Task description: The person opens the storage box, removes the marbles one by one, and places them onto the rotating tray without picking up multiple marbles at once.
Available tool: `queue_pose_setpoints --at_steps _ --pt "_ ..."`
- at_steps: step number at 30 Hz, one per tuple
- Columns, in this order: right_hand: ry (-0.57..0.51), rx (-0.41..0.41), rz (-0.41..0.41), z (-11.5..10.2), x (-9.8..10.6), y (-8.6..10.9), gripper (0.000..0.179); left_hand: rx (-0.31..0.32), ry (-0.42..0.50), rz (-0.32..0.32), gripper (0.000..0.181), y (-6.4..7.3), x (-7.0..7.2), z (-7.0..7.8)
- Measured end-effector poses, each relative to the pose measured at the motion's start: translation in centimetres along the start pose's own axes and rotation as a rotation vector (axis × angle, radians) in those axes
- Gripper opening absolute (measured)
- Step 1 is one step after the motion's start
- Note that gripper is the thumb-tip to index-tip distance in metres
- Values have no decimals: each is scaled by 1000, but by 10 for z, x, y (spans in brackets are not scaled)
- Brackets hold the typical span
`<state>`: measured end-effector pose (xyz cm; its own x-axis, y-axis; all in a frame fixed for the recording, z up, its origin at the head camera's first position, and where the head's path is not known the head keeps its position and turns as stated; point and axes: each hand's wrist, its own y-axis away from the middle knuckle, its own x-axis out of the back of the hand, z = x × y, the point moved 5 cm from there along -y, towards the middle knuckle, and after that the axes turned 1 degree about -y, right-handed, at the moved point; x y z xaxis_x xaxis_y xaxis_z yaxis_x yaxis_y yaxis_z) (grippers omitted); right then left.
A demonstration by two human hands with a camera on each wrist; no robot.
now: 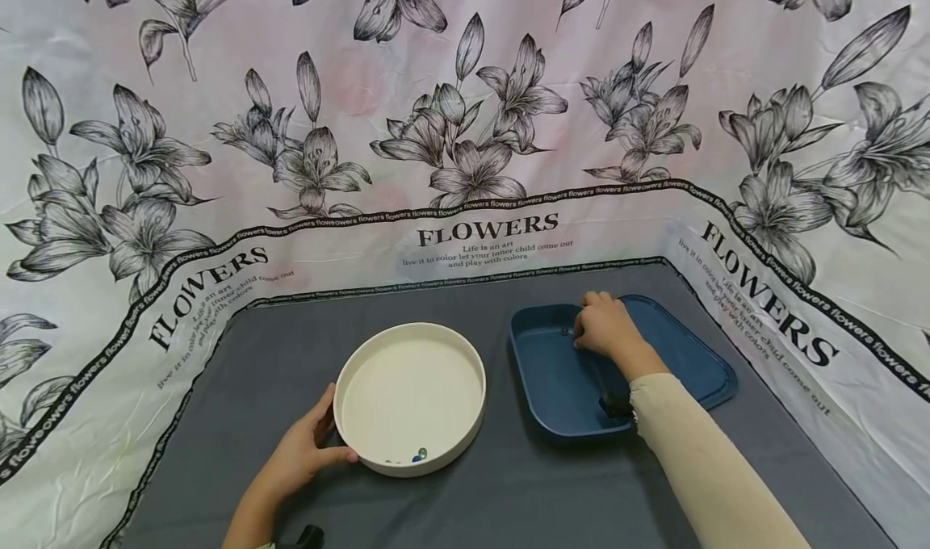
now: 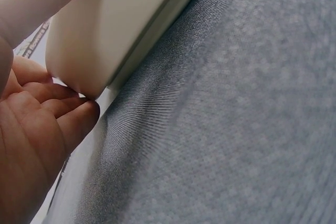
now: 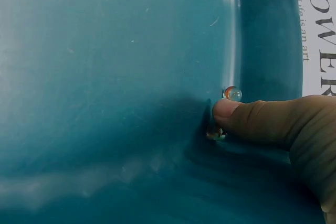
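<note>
My left hand (image 1: 301, 452) grips the side of a round cream tray (image 1: 410, 387), thumb on its near side and fingers at its left. In the left wrist view, curled fingertips meet the tray's lower edge (image 2: 97, 85). Several small glass marbles (image 1: 420, 455) lie inside by the near rim. My right hand (image 1: 609, 327) reaches into the far right part of a deep blue tray (image 1: 534, 387). There its thumb (image 3: 252, 119) lies between two clear marbles, one with orange (image 3: 232, 94) and another (image 3: 216, 134). The other fingertips are hidden, so I cannot tell whether they pinch a marble.
A flat blue lid-like piece (image 1: 686, 359) lies right of the deep tray, partly behind my right arm. Grey cloth (image 1: 465, 504) covers the table. A floral-printed white sheet (image 1: 479, 242) rises at the back and sides. Dark wrist cameras (image 1: 616, 405) sit on both arms.
</note>
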<state>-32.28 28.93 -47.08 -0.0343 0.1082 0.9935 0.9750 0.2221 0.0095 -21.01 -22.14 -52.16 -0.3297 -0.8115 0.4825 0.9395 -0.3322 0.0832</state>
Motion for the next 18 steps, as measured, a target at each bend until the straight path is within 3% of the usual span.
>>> queue_pose_setpoints --at_steps 9,18 --pt "-43 -23 20 -3 -1 0 10 -10 5 2 125 1 0 5" --pt "0 -55 -10 -4 -4 -1 13 -14 -14 3 125 1 0 5"
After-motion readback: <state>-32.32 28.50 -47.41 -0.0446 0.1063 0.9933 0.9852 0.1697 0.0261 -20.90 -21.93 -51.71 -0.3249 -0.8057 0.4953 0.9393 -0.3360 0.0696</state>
